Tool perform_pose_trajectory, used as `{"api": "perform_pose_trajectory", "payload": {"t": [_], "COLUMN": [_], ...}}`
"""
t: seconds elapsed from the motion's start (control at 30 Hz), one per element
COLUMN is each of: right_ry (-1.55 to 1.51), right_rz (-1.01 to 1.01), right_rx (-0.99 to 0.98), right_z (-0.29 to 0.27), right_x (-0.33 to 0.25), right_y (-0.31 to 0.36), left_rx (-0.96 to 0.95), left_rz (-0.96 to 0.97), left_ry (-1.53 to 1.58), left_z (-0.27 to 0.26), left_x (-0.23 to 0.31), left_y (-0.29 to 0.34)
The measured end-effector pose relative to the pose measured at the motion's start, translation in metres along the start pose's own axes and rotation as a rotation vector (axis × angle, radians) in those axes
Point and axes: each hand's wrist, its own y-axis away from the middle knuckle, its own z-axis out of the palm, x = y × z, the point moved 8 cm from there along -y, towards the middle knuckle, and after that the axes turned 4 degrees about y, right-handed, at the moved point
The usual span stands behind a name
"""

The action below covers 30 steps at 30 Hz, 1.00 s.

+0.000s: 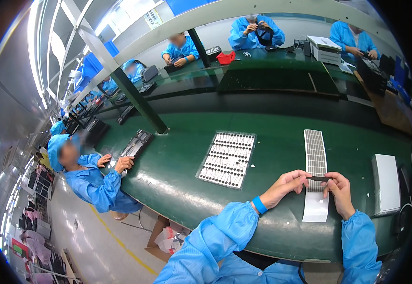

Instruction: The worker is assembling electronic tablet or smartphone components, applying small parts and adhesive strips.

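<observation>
My left hand (pixel 285 187) and my right hand (pixel 340 193) hold a small dark flat strip (pixel 318 178) between them, each pinching one end with thumb and fingers. Under it on the green bench lies a long white sheet (pixel 315 147) covered in rows of small grey stickers; its near end (pixel 315 208) is bare and shiny. To the left of my hands rests a clear tray (pixel 228 160) with rows of small round black parts on thin leads. A blue band circles my left wrist.
A stack of white trays or sheets (pixel 387 183) stands at the right, beside a dark object with a cable. A green post (pixel 139 102) rises from the bench at left. Co-workers in blue sit left and across; one handles a dark device (pixel 138 143). A red bin (pixel 226 58) stands at the far side.
</observation>
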Motion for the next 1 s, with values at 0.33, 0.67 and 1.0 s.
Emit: {"api": "perform_pose_trajectory", "payload": {"t": [0.33,0.67,1.0], "right_ry": [-0.140,-0.042,-0.033], "right_rz": [0.063,0.036,0.023], "right_rx": [-0.069,-0.149,-0.133], "right_z": [-0.003,0.002,-0.001], "right_x": [0.015,0.014,0.017], "right_y": [0.001,0.003,0.004], "left_rx": [-0.089,-0.086,-0.107], "left_rz": [-0.024,0.025,0.008], "left_ry": [0.004,0.025,0.026], "left_z": [0.012,0.010,0.015], "left_x": [0.002,0.005,0.006], "left_y": [0.000,0.000,0.001]}}
